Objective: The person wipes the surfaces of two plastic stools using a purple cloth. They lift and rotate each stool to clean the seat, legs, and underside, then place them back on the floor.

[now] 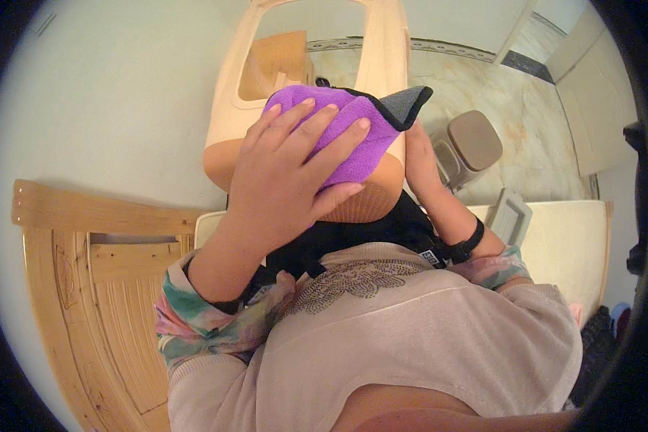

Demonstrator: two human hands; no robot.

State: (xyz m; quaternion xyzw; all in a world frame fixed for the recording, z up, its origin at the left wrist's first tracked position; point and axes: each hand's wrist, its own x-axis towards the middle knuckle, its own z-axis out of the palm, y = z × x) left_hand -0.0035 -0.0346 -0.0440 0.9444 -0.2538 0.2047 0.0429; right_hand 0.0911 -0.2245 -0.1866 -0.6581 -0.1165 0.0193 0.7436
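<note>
Pressing flat, not clenching: left hand point(284, 173) lying open-palmed on purple cloth point(342, 129), fingers point(338, 144) spreading toward 1 o'clock, thumb hooking under cloth's lower edge at about 3 o'clock of palm. Pinning cloth against rounded end of pale wooden frame point(227, 155). Wrist bending back, forearm running down to 7 o'clock into multicoloured sleeve point(187, 317).

Right hand point(417, 158) reaching up at 3 o'clock of cloth, mostly hiding behind cloth and wood; fingers out of sight, so cannot tell whether gripping or just bracing. Black wristband point(468, 245) sitting on right forearm, arm coming in from 5 o'clock.

Cloth sitting just above frame centre, at 12 o'clock of left palm. Looking fuzzy, microfibre-like, bright purple, folding over on itself; grey reverse side with dark trim showing at corner pointing to 2 o'clock. Draping over wood's curved end, touching it.

Wooden frame extending to 12 o'clock, light, glossy, with large cutout. Small brown-topped stool point(475, 140) standing at 3 o'clock on marble-look floor point(533, 122). Wooden slatted piece point(101, 288) lying at 8 o'clock.
</note>
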